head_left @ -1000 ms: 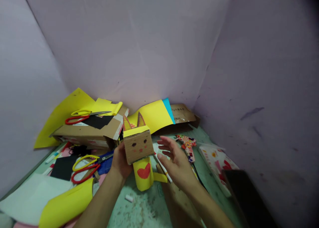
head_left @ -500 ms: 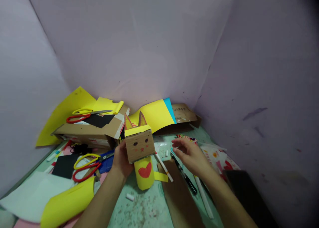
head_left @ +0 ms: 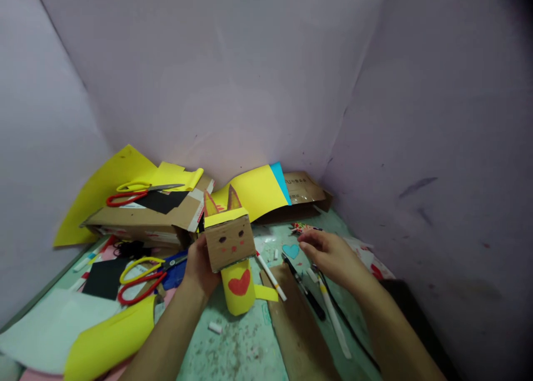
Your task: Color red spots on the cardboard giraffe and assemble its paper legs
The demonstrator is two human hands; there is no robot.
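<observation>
My left hand (head_left: 200, 267) is closed around the left and back side of a cardboard cat figure (head_left: 231, 243). The figure has a box head with a drawn face and pointed ears, a yellow paper tube body with a red heart, and a yellow strip sticking out at the right. Some of the left fingers are hidden behind the head. Over the right side of the table, my right hand (head_left: 331, 253) is open, fingers loosely bent, holding nothing. Just left of its fingertips lies a blue paper heart (head_left: 290, 251). A white marker (head_left: 271, 276) lies beside the figure.
Two red-and-yellow-handled scissors (head_left: 141, 281) lie at the left, one pair on a cardboard box (head_left: 137, 220). Nearby is a rolled yellow paper (head_left: 110, 339). A black pen (head_left: 306, 292), a white pen (head_left: 336, 320) and a cardboard strip (head_left: 295, 331) lie at right.
My right hand has moved slightly right, uncovering the blue heart and the end of the white pen. My left hand still holds the cat figure; the view has shifted slightly.
</observation>
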